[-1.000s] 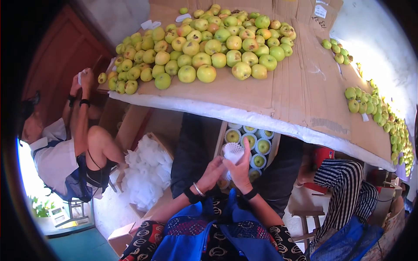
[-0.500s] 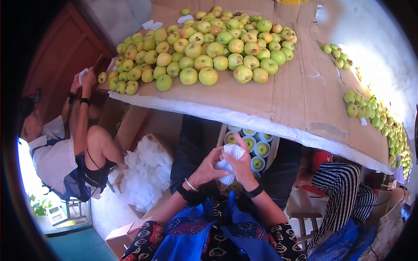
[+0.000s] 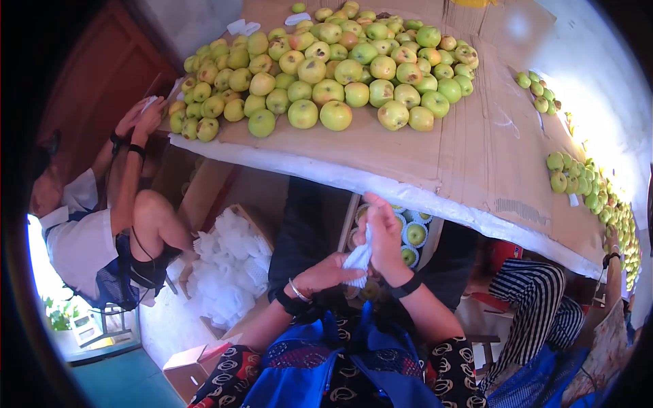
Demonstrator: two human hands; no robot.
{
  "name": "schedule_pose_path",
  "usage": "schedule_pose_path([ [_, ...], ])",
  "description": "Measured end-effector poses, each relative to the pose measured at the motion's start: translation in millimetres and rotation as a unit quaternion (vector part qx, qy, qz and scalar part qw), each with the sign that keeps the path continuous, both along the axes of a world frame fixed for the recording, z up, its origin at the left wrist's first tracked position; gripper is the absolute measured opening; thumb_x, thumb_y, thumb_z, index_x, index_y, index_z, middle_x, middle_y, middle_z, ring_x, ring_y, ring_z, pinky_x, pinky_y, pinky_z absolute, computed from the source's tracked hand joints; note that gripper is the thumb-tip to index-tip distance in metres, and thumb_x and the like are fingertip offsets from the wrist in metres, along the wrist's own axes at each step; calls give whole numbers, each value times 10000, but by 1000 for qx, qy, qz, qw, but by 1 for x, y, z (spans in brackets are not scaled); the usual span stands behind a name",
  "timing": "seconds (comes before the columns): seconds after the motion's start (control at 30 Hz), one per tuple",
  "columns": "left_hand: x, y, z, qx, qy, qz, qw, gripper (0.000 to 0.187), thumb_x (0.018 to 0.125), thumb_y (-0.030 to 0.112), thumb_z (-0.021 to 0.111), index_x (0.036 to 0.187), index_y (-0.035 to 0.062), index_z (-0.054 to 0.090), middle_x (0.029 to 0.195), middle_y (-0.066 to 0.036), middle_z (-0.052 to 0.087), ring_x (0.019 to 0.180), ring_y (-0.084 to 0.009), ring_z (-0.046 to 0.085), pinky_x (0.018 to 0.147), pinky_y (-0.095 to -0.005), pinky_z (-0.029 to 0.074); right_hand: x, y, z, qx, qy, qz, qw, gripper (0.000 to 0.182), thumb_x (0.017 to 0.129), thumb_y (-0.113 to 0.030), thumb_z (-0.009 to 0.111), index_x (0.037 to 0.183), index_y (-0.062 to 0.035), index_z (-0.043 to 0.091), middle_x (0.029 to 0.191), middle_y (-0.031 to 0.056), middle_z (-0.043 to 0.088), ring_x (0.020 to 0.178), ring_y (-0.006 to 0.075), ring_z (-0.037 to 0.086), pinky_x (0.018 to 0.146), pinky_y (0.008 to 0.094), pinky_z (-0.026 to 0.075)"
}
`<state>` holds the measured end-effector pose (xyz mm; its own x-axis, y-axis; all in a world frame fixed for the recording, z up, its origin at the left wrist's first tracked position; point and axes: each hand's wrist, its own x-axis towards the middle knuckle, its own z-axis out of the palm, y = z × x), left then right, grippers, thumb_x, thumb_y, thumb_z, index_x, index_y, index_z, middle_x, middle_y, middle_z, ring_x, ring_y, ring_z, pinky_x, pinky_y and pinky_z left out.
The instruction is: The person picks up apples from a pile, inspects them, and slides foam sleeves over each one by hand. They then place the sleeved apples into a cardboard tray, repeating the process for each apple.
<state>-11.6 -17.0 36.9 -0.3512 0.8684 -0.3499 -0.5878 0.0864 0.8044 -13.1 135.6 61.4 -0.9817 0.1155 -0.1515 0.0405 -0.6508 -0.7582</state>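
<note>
A white foam net sleeve (image 3: 358, 258) is between my two hands, narrow and slanting; whether anything is inside it does not show. My left hand (image 3: 325, 275) is closed round its lower end, thumb on top. Against its upper end is my right hand (image 3: 385, 238), turned edge-on, the index finger stretched upward and the sleeve's tip by the thumb and palm. Below the hands, a box (image 3: 430, 243) holds green apples (image 3: 414, 234) in foam nets, partly covered by my hands and the table edge.
A cardboard-covered table (image 3: 469, 156) bears a big heap of green apples (image 3: 328, 92), with more at the right. A box of white foam nets (image 3: 228, 268) stands left. One person (image 3: 88, 224) sits left; another in striped trousers (image 3: 527, 299) sits right.
My right hand has turned edge-on and risen, and the sleeve looks narrower. The person at left has shifted their hands; at right, an arm now reaches to the apples.
</note>
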Motion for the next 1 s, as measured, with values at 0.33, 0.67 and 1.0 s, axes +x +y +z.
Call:
schedule_pose_path([
  [0.33, -16, -53, -32, -54, -28, 453, 890, 173, 813, 35, 528, 983, 18, 553, 839, -69, 608, 802, -171, 616, 695, -317, 540, -158, 96, 22, 688, 233, -190, 661, 393, 810, -174, 586, 1158, -16, 494, 1112, 187, 539, 1021, 339, 518, 874, 397, 418],
  [0.67, -14, -54, -38, -95, -29, 453, 886, 221, 823, 95, 562, 1036, 37, 546, 858, -40, 607, 741, -121, 597, 663, -266, 509, -153, 94, 41, 827, 43, -128, 545, 480, 739, -312, 664, 1141, -85, 535, 1018, 130, 569, 1008, 318, 528, 832, 391, 443],
  [1.0, -8, -48, -16, -24, -4, 359, 933, 305, 839, 107, 462, 1117, -1, 526, 975, -87, 609, 783, -140, 599, 691, -283, 491, -135, 106, 15, 767, 94, -50, 632, 567, 678, -345, 712, 1138, -84, 510, 976, 223, 600, 901, 356, 590, 787, 401, 469],
])
